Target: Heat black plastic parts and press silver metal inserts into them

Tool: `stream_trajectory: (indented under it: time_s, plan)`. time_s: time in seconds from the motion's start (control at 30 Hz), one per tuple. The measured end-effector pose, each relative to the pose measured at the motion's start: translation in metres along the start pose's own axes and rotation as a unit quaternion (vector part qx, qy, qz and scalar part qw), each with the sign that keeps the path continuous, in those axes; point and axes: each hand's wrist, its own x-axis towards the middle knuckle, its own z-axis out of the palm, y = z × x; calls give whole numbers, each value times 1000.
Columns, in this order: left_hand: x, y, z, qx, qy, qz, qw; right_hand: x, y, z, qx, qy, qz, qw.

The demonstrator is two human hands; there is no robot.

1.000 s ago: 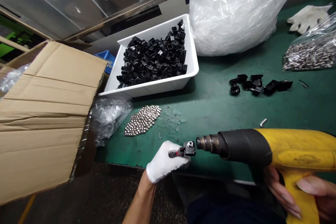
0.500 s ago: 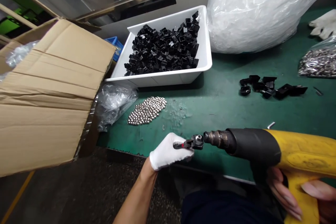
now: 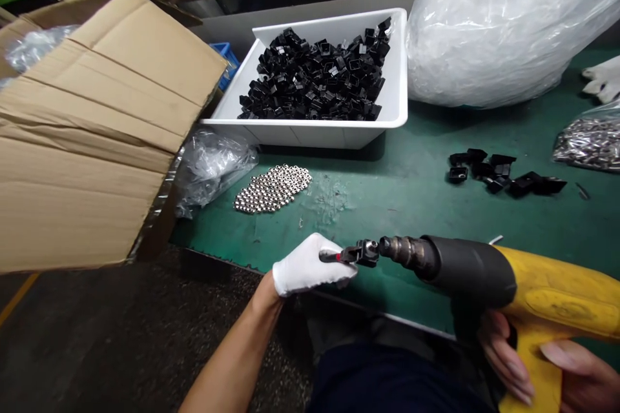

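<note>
In a white glove, my left hand [image 3: 310,266] is closed around a black plier-like tool [image 3: 345,255] with a red mark. At the tool's end sits a small black plastic part [image 3: 369,259] with a shiny metal piece in its top. My bare right hand [image 3: 513,361] grips the handle of a yellow pistol-grip power tool [image 3: 547,290] with a black collar. Its stepped metal nose [image 3: 404,250] points left, very close to the metal piece; whether they touch, I cannot tell. The fingers of my left hand are partly hidden by the glove's angle.
A white bin [image 3: 329,132] of black parts [image 3: 314,80] stands behind small metal nuts [image 3: 274,189] on the green table [image 3: 378,197]. Loose black parts [image 3: 504,173] lie right, near a bag of metal pieces [image 3: 588,142]. A cardboard box [image 3: 92,168] flanks the left; a large plastic bag [image 3: 489,32] stands behind.
The camera view has shifted, so the table and box sit differently in the picture. Both hands keep their holds, and the power tool's nose stays close to the black part.
</note>
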Motion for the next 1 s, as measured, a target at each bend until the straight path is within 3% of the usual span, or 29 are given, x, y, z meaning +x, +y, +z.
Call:
stream_trajectory:
  time_s: [0.53, 0.73, 1.0]
  plan:
    - [1, -1, 0, 3, 6, -1, 1000, 2, 0, 9, -6, 29, -19, 999]
    - [2, -4, 0, 11, -2, 0, 1000, 4, -5, 7, -18, -15, 0, 1000]
    - [2, -5, -1, 10, -3, 2, 1000, 4, -6, 7, -19, -13, 1, 1000]
